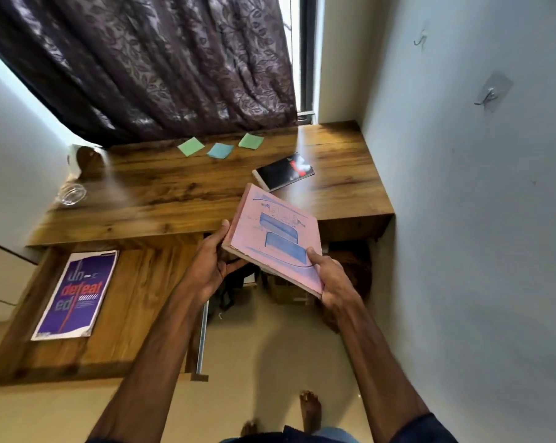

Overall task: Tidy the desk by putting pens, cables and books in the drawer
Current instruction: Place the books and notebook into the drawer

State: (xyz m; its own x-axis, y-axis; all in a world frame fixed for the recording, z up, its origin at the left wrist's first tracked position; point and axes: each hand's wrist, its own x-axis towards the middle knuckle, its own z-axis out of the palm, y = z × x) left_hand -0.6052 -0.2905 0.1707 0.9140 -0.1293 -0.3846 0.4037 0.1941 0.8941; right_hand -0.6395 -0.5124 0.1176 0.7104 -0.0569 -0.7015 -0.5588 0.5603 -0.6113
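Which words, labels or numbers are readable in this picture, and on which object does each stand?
"un" "defeat" "ed": cover of the purple book in the open drawer; its small print is unreadable.
Pink book, held by the left hand and right hand: blue print too blurred to read.
Black book on the desk: red and white mark, unreadable.
Three sticky notes: no writing visible.
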